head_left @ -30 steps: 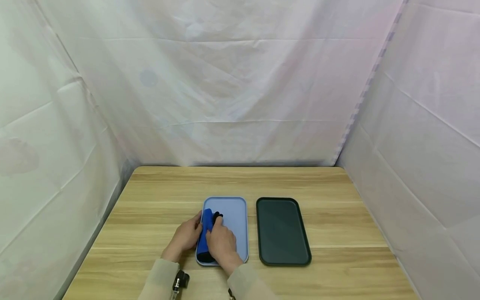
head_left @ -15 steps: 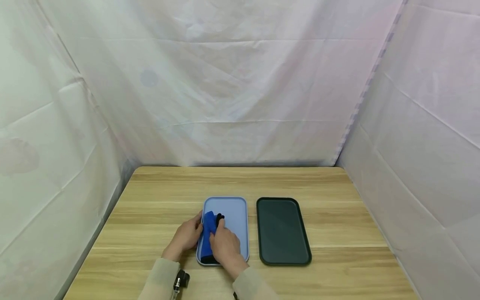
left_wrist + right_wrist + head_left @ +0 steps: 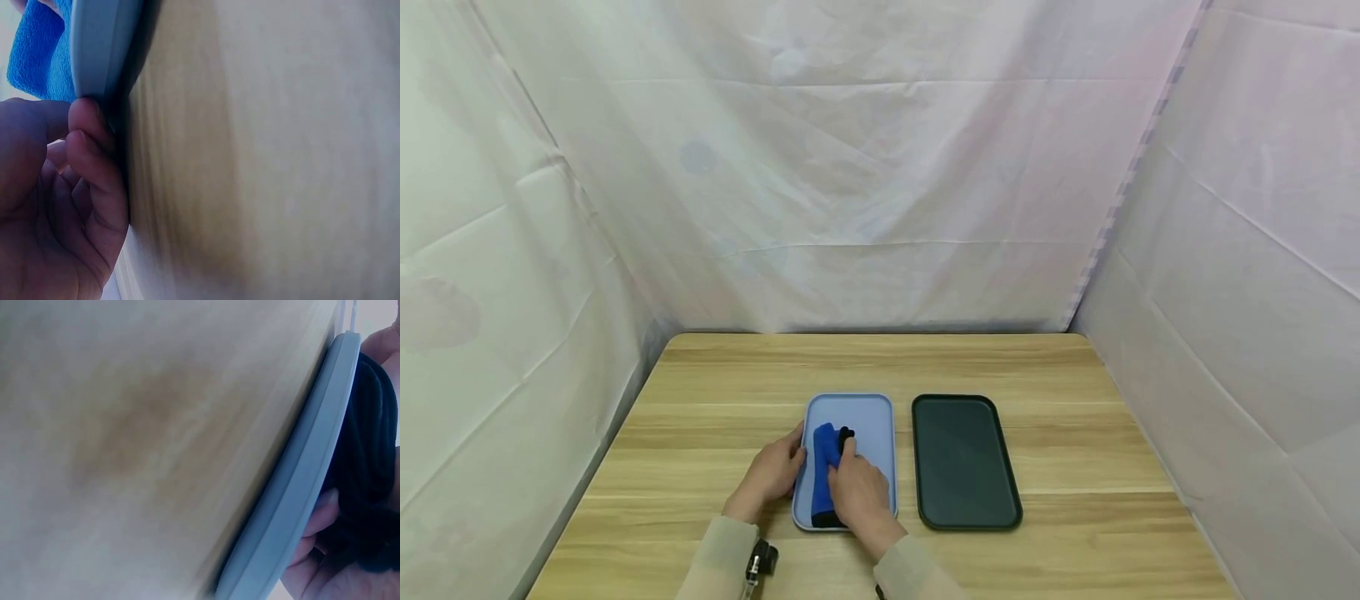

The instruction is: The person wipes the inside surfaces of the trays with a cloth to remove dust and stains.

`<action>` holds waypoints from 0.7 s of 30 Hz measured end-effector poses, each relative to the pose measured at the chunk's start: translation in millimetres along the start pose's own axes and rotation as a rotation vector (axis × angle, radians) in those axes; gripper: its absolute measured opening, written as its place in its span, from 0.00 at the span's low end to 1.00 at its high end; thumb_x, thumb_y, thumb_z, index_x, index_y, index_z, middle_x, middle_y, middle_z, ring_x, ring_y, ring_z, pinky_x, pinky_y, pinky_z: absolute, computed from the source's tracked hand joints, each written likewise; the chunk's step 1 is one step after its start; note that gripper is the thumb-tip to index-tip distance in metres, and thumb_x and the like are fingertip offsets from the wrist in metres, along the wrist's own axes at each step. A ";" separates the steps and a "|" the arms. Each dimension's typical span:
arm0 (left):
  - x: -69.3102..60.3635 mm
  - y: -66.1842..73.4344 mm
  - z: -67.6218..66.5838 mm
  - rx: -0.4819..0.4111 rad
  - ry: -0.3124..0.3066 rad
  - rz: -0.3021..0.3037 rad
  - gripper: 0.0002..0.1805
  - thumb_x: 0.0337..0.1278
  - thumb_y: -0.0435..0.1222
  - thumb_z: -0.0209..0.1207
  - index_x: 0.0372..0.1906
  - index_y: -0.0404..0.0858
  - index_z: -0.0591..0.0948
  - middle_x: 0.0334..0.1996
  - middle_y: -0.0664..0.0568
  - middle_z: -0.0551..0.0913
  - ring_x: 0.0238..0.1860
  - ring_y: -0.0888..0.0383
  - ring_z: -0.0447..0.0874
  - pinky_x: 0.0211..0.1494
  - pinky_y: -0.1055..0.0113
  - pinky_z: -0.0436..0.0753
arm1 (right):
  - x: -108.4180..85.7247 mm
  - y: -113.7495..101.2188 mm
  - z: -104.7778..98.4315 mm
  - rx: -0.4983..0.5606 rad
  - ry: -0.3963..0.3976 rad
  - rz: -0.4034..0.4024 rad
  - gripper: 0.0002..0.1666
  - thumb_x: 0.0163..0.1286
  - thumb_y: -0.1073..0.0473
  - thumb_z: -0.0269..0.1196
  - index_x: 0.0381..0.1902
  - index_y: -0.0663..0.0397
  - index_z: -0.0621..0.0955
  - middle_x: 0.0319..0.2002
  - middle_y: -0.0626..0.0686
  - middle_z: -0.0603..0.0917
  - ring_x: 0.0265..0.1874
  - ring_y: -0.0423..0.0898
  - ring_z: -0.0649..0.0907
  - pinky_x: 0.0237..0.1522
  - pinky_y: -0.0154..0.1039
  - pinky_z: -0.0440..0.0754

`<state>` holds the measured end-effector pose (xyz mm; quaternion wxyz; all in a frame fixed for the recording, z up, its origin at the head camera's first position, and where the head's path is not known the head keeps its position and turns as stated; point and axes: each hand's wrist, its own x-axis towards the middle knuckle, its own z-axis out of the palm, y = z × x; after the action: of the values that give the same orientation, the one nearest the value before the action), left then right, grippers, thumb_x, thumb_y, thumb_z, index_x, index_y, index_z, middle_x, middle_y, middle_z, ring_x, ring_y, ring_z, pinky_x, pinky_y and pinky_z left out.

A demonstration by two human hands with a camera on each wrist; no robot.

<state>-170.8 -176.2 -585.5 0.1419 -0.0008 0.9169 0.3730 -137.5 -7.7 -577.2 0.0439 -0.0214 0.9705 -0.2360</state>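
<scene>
Apparently the cloth work is unfinished: your right fingers (image 3: pixel 851 454) grip the blue-and-black cloth (image 3: pixel 823 483) on the light-blue tray (image 3: pixel 868 414), your left fingers (image 3: pixel 100 187) pinch that tray's edge; neither is released yet.

On the surface (image 3: pixel 737 392) before me, the left tray (image 3: pixel 871 429) lies beside the right tray (image 3: pixel 967 462), a gap between them and their far rims about level. The cloth (image 3: pixel 825 479) lies lengthwise on the left tray, its near end by the near rim, its far end short of the far one. My left grip (image 3: pixel 775 467) is at that tray's left rim, to the left of the cloth. My right grip (image 3: pixel 859 492) is at the cloth's right side; how far my fingers reach beneath it I can't fairly tell. Behind the surface hangs the back sheet (image 3: pixel 880 183), with the left sheet (image 3: pixel 497 292) and right sheet (image 3: pixel 1247 250) flanking it.
</scene>
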 end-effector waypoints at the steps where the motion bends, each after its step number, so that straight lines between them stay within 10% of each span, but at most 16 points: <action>1: -0.1 0.4 -0.2 0.001 -0.002 -0.002 0.32 0.78 0.37 0.52 0.81 0.41 0.62 0.38 0.42 0.85 0.17 0.57 0.80 0.24 0.63 0.80 | 0.0 1.1 -0.1 0.000 0.005 -0.004 0.33 0.77 0.46 0.62 0.71 0.57 0.69 0.35 0.57 0.88 0.27 0.52 0.86 0.28 0.47 0.82; 21: -0.8 1.6 -1.3 -0.018 -0.005 -0.018 0.32 0.78 0.38 0.51 0.82 0.43 0.61 0.52 0.35 0.84 0.19 0.57 0.81 0.23 0.63 0.81 | -3.4 12.9 -9.6 -0.045 0.024 0.020 0.29 0.76 0.46 0.64 0.65 0.56 0.72 0.31 0.55 0.87 0.24 0.53 0.85 0.24 0.49 0.80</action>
<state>-170.6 -176.0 -583.3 0.1477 -0.0092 0.9130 0.3801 -135.3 8.4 -574.4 0.0340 -0.0098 0.9762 -0.2140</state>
